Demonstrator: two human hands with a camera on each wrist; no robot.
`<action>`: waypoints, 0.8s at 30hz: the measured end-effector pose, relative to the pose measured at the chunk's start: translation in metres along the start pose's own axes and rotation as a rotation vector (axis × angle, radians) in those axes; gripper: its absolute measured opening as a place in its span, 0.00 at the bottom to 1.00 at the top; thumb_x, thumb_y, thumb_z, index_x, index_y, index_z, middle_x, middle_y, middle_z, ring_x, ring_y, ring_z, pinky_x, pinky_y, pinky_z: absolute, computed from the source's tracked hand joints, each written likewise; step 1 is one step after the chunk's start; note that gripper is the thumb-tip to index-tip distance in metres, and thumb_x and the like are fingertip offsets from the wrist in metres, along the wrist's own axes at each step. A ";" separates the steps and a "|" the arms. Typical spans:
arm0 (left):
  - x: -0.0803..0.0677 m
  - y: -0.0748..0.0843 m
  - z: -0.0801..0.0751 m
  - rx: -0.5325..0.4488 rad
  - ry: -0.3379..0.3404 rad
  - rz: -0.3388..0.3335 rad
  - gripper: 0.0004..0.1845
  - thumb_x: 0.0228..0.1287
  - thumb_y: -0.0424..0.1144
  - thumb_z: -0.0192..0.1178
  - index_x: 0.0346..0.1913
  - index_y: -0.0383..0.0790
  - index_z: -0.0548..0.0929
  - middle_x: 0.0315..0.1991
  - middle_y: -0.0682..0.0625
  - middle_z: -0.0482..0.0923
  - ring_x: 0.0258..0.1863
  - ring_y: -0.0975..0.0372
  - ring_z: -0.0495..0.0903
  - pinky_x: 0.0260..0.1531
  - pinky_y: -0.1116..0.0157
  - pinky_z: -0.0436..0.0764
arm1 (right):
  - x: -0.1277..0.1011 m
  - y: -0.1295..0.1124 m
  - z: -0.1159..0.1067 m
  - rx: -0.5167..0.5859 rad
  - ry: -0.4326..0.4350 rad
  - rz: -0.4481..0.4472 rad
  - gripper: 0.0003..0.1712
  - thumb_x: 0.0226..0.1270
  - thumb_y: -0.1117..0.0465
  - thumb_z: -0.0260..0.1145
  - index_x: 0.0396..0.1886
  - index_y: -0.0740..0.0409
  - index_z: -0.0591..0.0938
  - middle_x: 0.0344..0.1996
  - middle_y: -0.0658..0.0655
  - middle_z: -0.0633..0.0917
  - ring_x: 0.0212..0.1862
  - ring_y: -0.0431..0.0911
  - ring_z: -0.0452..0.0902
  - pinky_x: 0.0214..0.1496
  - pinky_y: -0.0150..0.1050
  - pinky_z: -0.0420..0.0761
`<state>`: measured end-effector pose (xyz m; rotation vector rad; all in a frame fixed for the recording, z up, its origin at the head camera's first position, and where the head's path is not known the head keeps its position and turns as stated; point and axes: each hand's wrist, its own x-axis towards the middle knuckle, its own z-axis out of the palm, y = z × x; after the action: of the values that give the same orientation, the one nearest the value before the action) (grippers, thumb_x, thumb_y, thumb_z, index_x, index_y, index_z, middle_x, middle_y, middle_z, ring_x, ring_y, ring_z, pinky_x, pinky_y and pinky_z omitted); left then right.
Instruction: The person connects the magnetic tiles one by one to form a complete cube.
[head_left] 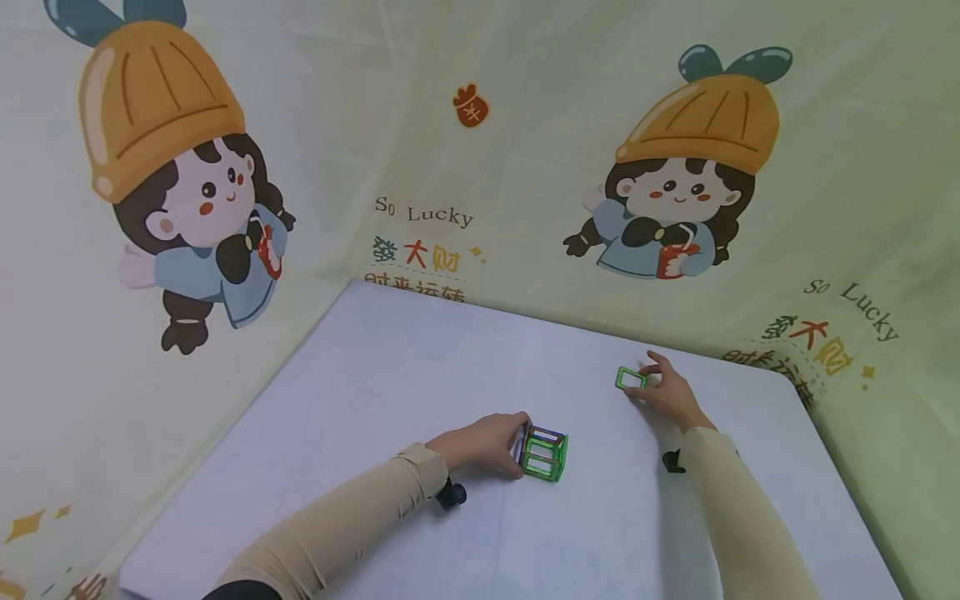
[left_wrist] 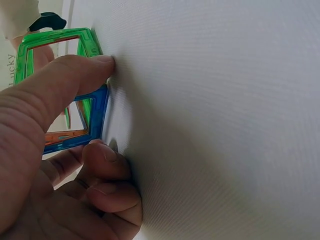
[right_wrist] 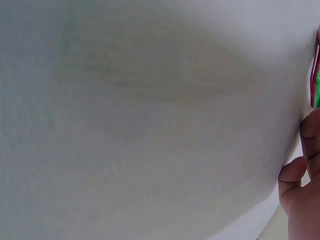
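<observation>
Near the middle of the white table, my left hand (head_left: 483,442) grips a small boxy build of magnetic tiles (head_left: 546,459) by its left side. The left wrist view shows the thumb across the build's side, between a green tile (left_wrist: 55,35) and a blue tile (left_wrist: 98,120), with fingertips at the blue tile's far edge. Farther back and to the right, my right hand (head_left: 675,398) pinches a green square tile (head_left: 619,379) between thumb and fingers. In the right wrist view only part of that hand (right_wrist: 305,200) and a red-and-green tile edge (right_wrist: 317,92) show at the right border.
The white tabletop (head_left: 420,358) runs up to a cream cloth backdrop (head_left: 525,167) printed with cartoon figures and lettering. A dark wrist camera (head_left: 452,495) sits under the left cuff, another (head_left: 673,461) beside the right forearm. The table's back edge lies just behind the right hand.
</observation>
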<state>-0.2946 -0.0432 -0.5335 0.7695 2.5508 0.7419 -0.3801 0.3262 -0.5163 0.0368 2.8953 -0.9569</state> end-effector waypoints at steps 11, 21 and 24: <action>-0.005 0.008 -0.001 -0.025 0.001 -0.027 0.36 0.48 0.41 0.81 0.62 0.49 0.75 0.32 0.57 0.74 0.29 0.66 0.71 0.29 0.69 0.74 | -0.008 -0.011 -0.002 0.026 -0.027 -0.051 0.64 0.61 0.43 0.78 0.83 0.59 0.48 0.67 0.67 0.75 0.58 0.59 0.76 0.60 0.55 0.74; -0.014 0.008 0.001 -0.021 0.014 -0.028 0.36 0.49 0.40 0.81 0.62 0.48 0.76 0.32 0.57 0.74 0.29 0.66 0.70 0.27 0.69 0.73 | -0.022 -0.027 0.003 -0.004 0.001 -0.115 0.62 0.59 0.42 0.78 0.82 0.57 0.53 0.62 0.63 0.79 0.44 0.50 0.77 0.42 0.39 0.75; -0.015 0.008 0.001 -0.022 0.019 -0.024 0.36 0.48 0.40 0.81 0.61 0.48 0.76 0.31 0.56 0.74 0.29 0.66 0.71 0.27 0.69 0.73 | -0.025 -0.028 0.003 -0.010 -0.003 -0.106 0.62 0.59 0.41 0.78 0.82 0.58 0.53 0.61 0.63 0.80 0.45 0.50 0.77 0.44 0.40 0.75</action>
<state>-0.2792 -0.0460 -0.5268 0.7271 2.5595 0.7722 -0.3569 0.3020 -0.4996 -0.1193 2.9251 -0.9578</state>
